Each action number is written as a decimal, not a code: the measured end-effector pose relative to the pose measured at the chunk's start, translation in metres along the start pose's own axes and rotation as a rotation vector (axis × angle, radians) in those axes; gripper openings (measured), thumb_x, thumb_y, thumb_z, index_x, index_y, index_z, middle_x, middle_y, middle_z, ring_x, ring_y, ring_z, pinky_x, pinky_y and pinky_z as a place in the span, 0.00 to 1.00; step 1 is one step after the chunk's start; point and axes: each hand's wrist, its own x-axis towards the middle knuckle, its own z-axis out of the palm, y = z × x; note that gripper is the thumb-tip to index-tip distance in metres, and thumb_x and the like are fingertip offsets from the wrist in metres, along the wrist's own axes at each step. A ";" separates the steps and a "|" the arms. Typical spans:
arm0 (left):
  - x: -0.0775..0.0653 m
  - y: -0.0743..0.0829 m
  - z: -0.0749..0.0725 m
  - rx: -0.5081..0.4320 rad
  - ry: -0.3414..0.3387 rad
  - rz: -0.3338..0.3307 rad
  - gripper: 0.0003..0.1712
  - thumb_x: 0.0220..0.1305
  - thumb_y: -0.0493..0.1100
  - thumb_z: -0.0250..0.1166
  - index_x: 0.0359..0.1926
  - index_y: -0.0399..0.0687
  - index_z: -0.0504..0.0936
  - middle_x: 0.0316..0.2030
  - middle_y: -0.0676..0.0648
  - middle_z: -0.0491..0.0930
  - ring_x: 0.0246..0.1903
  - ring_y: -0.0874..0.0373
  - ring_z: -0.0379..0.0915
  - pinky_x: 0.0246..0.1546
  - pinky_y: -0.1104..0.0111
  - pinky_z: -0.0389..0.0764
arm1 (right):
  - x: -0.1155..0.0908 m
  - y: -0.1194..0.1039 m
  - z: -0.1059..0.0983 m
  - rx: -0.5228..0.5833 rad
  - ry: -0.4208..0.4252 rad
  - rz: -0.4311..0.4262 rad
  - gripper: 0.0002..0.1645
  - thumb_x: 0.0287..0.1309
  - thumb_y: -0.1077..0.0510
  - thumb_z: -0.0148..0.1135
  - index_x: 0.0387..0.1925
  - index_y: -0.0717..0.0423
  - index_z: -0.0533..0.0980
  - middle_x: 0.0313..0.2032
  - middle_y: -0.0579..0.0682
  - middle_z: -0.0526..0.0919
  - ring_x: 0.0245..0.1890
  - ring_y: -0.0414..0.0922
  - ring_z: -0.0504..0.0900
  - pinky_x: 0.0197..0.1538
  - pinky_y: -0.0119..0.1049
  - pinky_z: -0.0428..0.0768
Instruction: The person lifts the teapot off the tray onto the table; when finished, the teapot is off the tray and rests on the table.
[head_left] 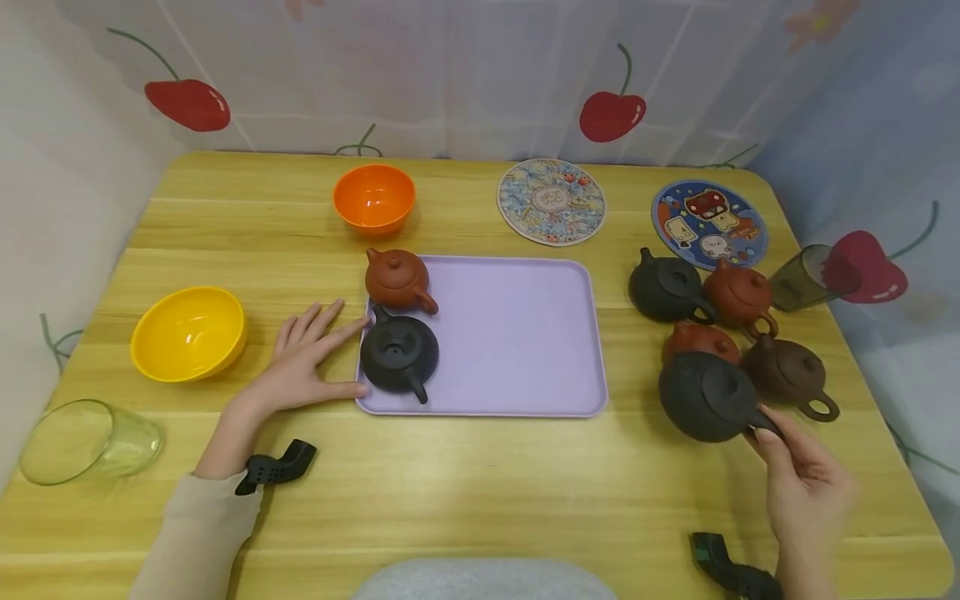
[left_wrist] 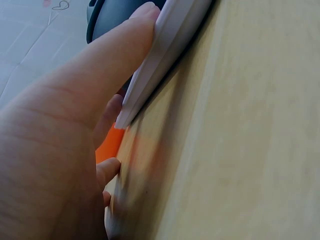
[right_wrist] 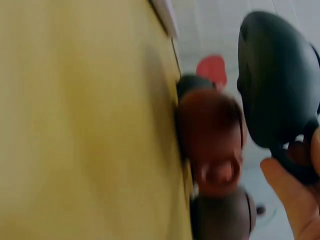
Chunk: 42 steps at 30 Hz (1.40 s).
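Observation:
A lilac tray (head_left: 525, 333) lies mid-table with a red-brown teapot (head_left: 397, 279) and a black teapot (head_left: 399, 353) along its left side. My left hand (head_left: 307, 358) lies flat on the wood, fingers straight, thumb and forefinger touching the tray's left rim (left_wrist: 165, 55). My right hand (head_left: 795, 475) pinches the handle of a large black teapot (head_left: 708, 396) and holds it off the table; in the right wrist view this black teapot (right_wrist: 275, 80) hangs above a red-brown pot (right_wrist: 212, 140). Several more teapots (head_left: 738, 292) cluster at the right.
An orange bowl (head_left: 374, 197) stands behind the tray, a yellow bowl (head_left: 189, 332) to the left, a clear glass (head_left: 86, 442) on its side at front left. Two round coasters (head_left: 551, 201) lie at the back; a dark glass (head_left: 806, 279) lies at the right edge.

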 end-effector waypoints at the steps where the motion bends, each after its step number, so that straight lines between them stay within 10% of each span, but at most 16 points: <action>1: 0.000 0.000 -0.001 0.001 0.002 0.000 0.51 0.37 0.69 0.63 0.64 0.70 0.52 0.66 0.44 0.39 0.62 0.42 0.29 0.55 0.49 0.31 | -0.004 -0.008 -0.002 -0.026 0.009 -0.003 0.18 0.41 0.86 0.49 0.39 0.90 0.64 0.40 0.75 0.72 0.40 0.57 0.76 0.39 0.37 0.74; 7: -0.002 -0.001 -0.003 0.012 0.002 -0.015 0.50 0.37 0.69 0.63 0.64 0.70 0.52 0.66 0.44 0.39 0.62 0.42 0.29 0.55 0.49 0.32 | -0.023 -0.055 -0.001 -0.390 0.129 0.054 0.16 0.45 0.81 0.51 0.40 0.85 0.68 0.39 0.60 0.79 0.37 0.44 0.79 0.37 0.29 0.74; 15: -0.003 -0.001 -0.003 0.003 0.002 -0.014 0.50 0.38 0.68 0.63 0.64 0.70 0.52 0.66 0.44 0.39 0.62 0.42 0.29 0.56 0.49 0.31 | -0.037 -0.059 -0.040 -0.859 0.341 0.089 0.16 0.51 0.72 0.51 0.44 0.72 0.72 0.42 0.51 0.78 0.44 0.42 0.76 0.39 0.24 0.73; 24: -0.001 -0.001 -0.004 0.009 0.000 -0.001 0.50 0.38 0.68 0.63 0.64 0.70 0.52 0.66 0.44 0.38 0.62 0.43 0.28 0.56 0.50 0.30 | -0.042 -0.051 -0.065 -0.692 0.397 0.209 0.17 0.50 0.71 0.53 0.45 0.73 0.71 0.40 0.46 0.79 0.38 0.33 0.77 0.36 0.21 0.72; 32: 0.000 -0.001 -0.003 0.011 0.004 0.004 0.50 0.38 0.68 0.63 0.64 0.71 0.51 0.66 0.44 0.38 0.62 0.43 0.28 0.56 0.49 0.30 | -0.035 -0.057 -0.059 -0.533 0.593 0.542 0.24 0.44 0.61 0.61 0.48 0.56 0.73 0.41 0.44 0.77 0.27 0.30 0.79 0.27 0.17 0.72; 42: 0.000 0.002 -0.003 0.007 -0.009 -0.005 0.50 0.39 0.68 0.63 0.64 0.70 0.52 0.66 0.44 0.39 0.62 0.43 0.28 0.55 0.49 0.31 | -0.030 -0.043 -0.090 -0.477 0.590 0.735 0.27 0.38 0.59 0.66 0.47 0.46 0.74 0.29 0.38 0.79 0.21 0.34 0.79 0.18 0.25 0.74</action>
